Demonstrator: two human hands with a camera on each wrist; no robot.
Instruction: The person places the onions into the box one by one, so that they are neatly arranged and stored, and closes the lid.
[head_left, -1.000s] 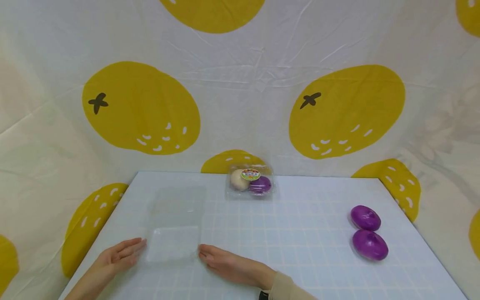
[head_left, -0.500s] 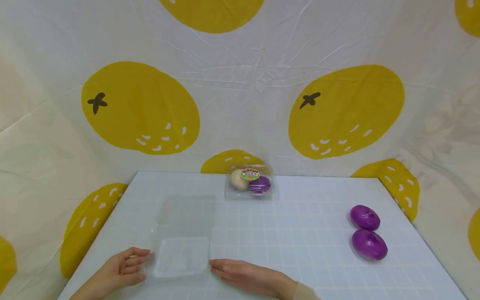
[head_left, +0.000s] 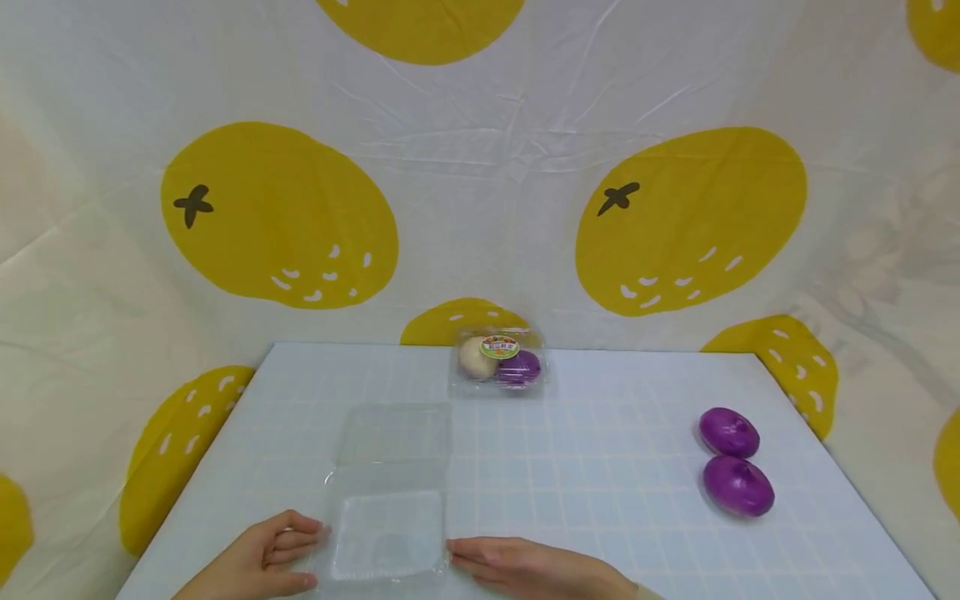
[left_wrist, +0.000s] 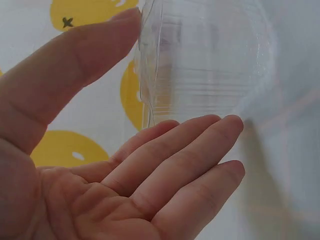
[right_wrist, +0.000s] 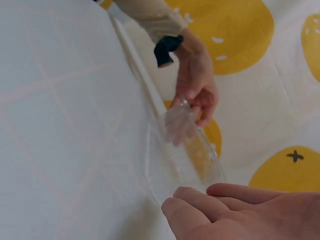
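Note:
A clear plastic clamshell box (head_left: 387, 533) lies unfolded on the table, its lid (head_left: 393, 435) laid back toward the far side. At its left side is my left hand (head_left: 266, 557), fingers and thumb extended; in the left wrist view the thumb tip (left_wrist: 131, 22) meets the box's rim and the fingertips (left_wrist: 232, 125) reach its wall. My right hand (head_left: 532, 567) lies along the opposite side with straight fingers, their tips touching the box wall. In the right wrist view, the right fingers (right_wrist: 195, 205) and the left hand (right_wrist: 196, 87) flank the box.
Two purple onions (head_left: 729, 432) (head_left: 738, 487) sit together at the table's right. At the back edge stands a closed clear box (head_left: 500, 363) with a label, holding one pale and one purple vegetable. A patterned curtain (head_left: 487, 167) rises behind the table.
The unfolded clear box has slid right and toward the near edge, with both hands moving alongside it. The onions and the closed box have stayed in place.

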